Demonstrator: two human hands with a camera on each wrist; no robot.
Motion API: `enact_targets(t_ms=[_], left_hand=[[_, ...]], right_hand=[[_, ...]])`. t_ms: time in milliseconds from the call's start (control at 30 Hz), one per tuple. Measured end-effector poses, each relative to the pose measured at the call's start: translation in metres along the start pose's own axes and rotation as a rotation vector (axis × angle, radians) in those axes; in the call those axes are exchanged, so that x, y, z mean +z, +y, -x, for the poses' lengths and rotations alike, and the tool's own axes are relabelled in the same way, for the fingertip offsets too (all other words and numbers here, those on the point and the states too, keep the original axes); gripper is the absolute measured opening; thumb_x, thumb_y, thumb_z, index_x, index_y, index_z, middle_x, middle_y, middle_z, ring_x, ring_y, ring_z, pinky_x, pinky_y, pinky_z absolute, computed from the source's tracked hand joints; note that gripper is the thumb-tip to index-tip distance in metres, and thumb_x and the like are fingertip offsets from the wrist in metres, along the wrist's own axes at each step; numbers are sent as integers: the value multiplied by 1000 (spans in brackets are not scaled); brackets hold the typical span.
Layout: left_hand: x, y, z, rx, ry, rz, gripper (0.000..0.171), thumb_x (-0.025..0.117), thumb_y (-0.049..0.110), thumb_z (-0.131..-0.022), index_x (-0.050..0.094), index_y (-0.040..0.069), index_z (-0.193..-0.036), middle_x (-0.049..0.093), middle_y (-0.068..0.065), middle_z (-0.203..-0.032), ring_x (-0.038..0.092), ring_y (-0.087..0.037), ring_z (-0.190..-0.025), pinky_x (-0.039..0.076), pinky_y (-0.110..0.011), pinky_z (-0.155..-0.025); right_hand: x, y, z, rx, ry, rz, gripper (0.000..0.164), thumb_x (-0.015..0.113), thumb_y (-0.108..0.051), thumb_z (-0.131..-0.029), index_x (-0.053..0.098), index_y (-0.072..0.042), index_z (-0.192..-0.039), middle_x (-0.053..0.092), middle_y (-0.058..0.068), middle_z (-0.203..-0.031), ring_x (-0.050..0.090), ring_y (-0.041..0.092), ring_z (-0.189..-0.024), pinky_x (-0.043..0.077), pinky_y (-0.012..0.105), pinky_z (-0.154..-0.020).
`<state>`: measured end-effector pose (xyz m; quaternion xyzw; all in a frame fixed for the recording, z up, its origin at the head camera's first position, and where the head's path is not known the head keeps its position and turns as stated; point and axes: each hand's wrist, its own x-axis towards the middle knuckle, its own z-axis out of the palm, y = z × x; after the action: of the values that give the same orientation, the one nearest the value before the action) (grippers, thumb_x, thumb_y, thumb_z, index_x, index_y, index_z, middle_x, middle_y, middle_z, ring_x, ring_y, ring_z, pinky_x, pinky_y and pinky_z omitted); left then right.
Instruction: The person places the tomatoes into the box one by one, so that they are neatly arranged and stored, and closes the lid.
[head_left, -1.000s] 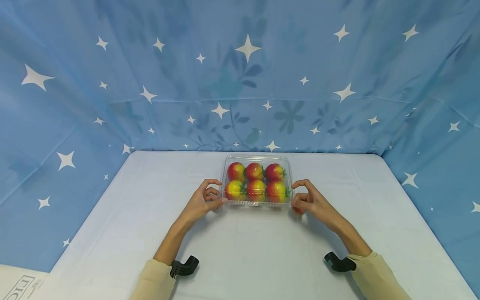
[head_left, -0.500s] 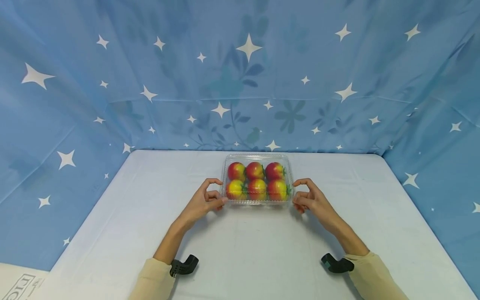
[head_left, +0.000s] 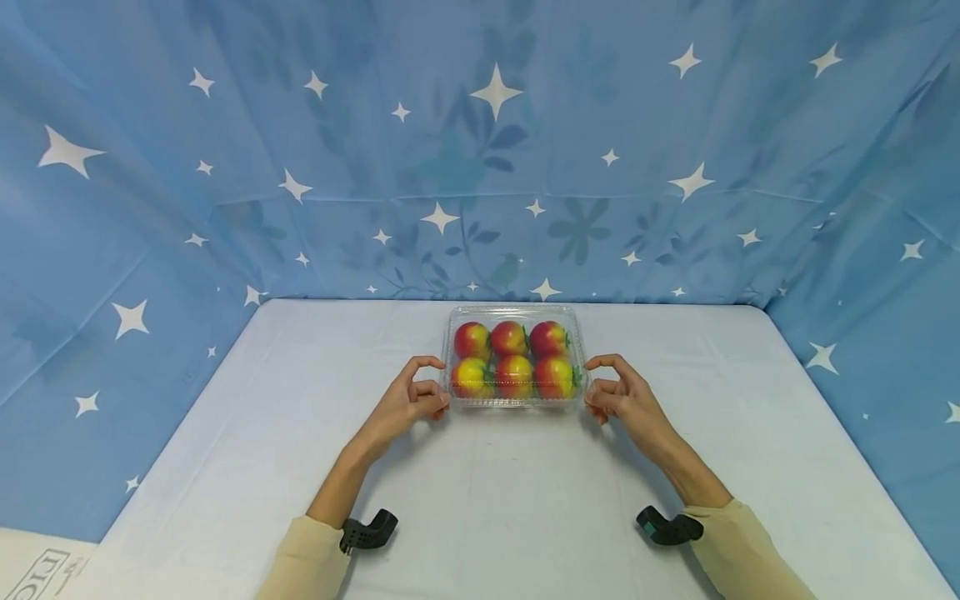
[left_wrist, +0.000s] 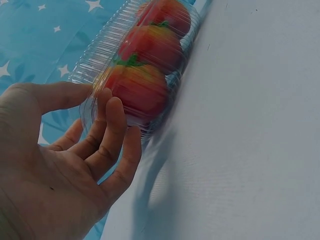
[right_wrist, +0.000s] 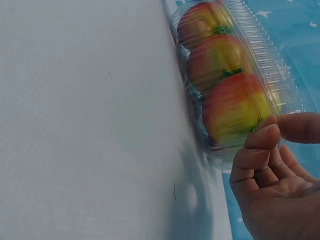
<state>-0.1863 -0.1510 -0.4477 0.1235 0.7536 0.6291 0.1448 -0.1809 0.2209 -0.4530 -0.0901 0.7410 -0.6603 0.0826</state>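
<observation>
A clear plastic clamshell box [head_left: 517, 312] sits near the far side of the white table, its lid down over several round red-and-yellow fruits [head_left: 514, 377] with green leafy tops. At the box's left end, my left hand [head_left: 397, 408] pinches the rim between thumb and fingers; the left wrist view shows the thumb [left_wrist: 65, 95] against the ribbed plastic edge. My right hand [head_left: 633, 408] pinches the opposite end, its index fingertip and thumb meeting at the rim beside the nearest fruit [right_wrist: 235, 107] in the right wrist view. The fruits lie in two rows inside.
A white cloth [head_left: 487, 500] covers the table. Blue curtains [head_left: 337, 167] with white stars rise behind it and along both sides. A black wrist device [head_left: 367, 531] is on each forearm. A pale printed surface [head_left: 45, 567] shows at the lower left.
Both hands stay at the ends of the box. The right forearm has shifted slightly left, and the left thumb has drawn in a little at the box's near corner.
</observation>
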Motion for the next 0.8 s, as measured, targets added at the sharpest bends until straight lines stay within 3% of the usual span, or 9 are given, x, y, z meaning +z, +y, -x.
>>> enact_targets(t_ms=[333,800], left_hand=[[0,0,0,11,7,-8,54,65,13,-101,37,5,-146,67,-13,-85,64,-34,-79,57,-31,-80],[-2,-3,-3,3,4,1,54,67,15,-100,39,8,-146,67,-12,-85,64,-28,-79,58,-31,-82]], right_hand=[[4,-5,-1,62,45,12,43,59,0,-96,44,-2,-136,59,-2,-67,52,15,-60,51,31,-60],[-2,-8,-2,95,7,22,44,58,-3,-99,43,-4,-140,61,-1,-71,55,16,-65,53,31,-63]])
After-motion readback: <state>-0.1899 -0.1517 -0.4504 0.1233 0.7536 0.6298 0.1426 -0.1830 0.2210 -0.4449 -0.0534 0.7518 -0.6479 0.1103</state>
